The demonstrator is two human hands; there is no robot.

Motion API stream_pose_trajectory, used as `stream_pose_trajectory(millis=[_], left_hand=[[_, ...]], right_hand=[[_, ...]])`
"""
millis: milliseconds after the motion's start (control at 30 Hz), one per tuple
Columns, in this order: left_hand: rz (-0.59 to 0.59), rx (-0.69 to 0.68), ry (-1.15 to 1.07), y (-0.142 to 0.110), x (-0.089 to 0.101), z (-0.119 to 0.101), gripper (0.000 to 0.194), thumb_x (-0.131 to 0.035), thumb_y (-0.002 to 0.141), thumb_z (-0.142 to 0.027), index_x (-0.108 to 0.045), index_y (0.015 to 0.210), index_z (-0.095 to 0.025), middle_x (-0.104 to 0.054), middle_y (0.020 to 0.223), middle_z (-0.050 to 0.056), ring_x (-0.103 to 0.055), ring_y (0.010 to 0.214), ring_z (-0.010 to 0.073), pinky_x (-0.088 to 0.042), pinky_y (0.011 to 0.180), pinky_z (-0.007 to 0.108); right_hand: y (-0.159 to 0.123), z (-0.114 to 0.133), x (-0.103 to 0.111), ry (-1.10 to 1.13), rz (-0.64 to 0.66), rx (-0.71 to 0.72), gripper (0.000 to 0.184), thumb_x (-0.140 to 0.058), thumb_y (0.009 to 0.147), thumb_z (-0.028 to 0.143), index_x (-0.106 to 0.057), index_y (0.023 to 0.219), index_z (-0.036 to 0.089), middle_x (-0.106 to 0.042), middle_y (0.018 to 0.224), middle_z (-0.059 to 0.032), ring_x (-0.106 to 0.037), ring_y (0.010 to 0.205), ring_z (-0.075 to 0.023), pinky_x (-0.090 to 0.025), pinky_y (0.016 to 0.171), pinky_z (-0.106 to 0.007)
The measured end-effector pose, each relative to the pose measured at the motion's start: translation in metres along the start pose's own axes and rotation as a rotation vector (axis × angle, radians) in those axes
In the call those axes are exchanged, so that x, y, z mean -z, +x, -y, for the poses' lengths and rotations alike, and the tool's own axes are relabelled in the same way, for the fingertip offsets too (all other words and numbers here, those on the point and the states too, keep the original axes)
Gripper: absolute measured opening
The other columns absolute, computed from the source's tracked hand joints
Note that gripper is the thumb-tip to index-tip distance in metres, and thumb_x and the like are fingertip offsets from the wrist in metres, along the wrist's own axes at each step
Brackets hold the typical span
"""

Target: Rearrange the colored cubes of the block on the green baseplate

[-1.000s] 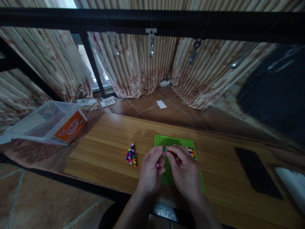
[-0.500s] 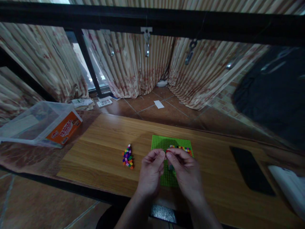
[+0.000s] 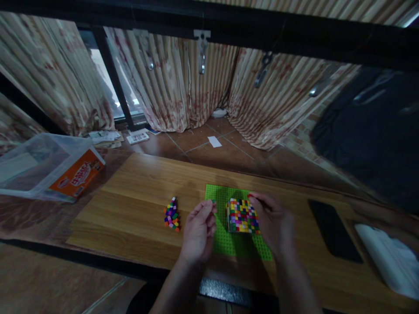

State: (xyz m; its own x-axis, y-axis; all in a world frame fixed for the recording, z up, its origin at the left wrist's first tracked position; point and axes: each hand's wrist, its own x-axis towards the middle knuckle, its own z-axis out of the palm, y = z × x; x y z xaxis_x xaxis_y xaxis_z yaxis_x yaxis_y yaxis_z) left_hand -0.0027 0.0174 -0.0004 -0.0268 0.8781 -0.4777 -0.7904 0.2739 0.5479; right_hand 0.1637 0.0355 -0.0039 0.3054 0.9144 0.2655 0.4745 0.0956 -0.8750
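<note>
A block of many-coloured toy bricks (image 3: pixel 242 216) stands on a green studded baseplate (image 3: pixel 225 248). Just left of the block, my left hand (image 3: pixel 199 224) is closed in a pinch on a small green brick (image 3: pixel 214 202). My right hand (image 3: pixel 274 220) reaches over the block's right side, hiding part of it. Between its thumb and finger shows a small red brick (image 3: pixel 250 196), at the block's far right corner; whether it touches the block I cannot tell. A loose pile of small coloured bricks (image 3: pixel 172 216) lies on the table to the left of my hands.
The wooden table (image 3: pixel 131 196) carries a dark phone-like slab (image 3: pixel 334 229) and a white object (image 3: pixel 386 257) at the right. A clear plastic box (image 3: pixel 49 152) with an orange label stands at the left. Metal clips (image 3: pixel 202 54) hang from a dark bar in front of curtains.
My hands were together over the baseplate and have parted. The right went right to the block with the red brick; the left moved slightly left. The view shifted a little.
</note>
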Motion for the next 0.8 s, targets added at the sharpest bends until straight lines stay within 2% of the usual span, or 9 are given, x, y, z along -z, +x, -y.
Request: stream_pose_trajectory(millis=[133, 300, 533, 800], left_hand=[[0.003, 0.019, 0.021, 0.001, 0.002, 0.000, 0.039, -0.091, 0.053, -0.031, -0.066, 0.074, -0.009, -0.055, 0.065, -0.004, -0.031, 0.043, -0.0014, -0.016, 0.036, 0.013], [0.003, 0.033, 0.028, -0.001, 0.001, -0.003, 0.039, -0.091, 0.051, -0.031, -0.065, 0.072, -0.010, -0.056, 0.064, -0.004, -0.030, 0.042, -0.0017, -0.016, 0.036, 0.013], [-0.004, 0.043, 0.012, -0.001, 0.002, -0.006, 0.039, -0.091, 0.049, -0.030, -0.065, 0.071, -0.010, -0.057, 0.063, -0.003, -0.032, 0.042, -0.0014, -0.016, 0.036, 0.013], [0.000, 0.051, 0.015, -0.001, 0.002, -0.004, 0.040, -0.090, 0.049, -0.030, -0.064, 0.072, -0.010, -0.058, 0.064, -0.003, -0.032, 0.042, -0.0012, -0.015, 0.037, 0.013]], right_hand=[[0.005, -0.002, -0.014, -0.173, 0.144, 0.151, 0.020, -0.061, 0.088, 0.034, -0.077, 0.088, 0.023, -0.072, 0.093, -0.0072, -0.064, 0.092, -0.0246, -0.049, 0.085, -0.042], [0.009, -0.002, -0.021, -0.276, 0.170, 0.206, 0.021, -0.061, 0.087, 0.034, -0.077, 0.082, 0.022, -0.071, 0.089, -0.0067, -0.062, 0.090, -0.0245, -0.047, 0.087, -0.042], [0.009, -0.001, -0.017, -0.254, 0.282, 0.142, 0.019, -0.060, 0.086, 0.035, -0.075, 0.083, 0.023, -0.072, 0.088, -0.0049, -0.063, 0.087, -0.0228, -0.047, 0.083, -0.038], [0.014, 0.000, -0.018, -0.234, 0.327, 0.062, 0.018, -0.060, 0.084, 0.034, -0.074, 0.080, 0.024, -0.073, 0.088, -0.0036, -0.066, 0.084, -0.0214, -0.047, 0.079, -0.036]])
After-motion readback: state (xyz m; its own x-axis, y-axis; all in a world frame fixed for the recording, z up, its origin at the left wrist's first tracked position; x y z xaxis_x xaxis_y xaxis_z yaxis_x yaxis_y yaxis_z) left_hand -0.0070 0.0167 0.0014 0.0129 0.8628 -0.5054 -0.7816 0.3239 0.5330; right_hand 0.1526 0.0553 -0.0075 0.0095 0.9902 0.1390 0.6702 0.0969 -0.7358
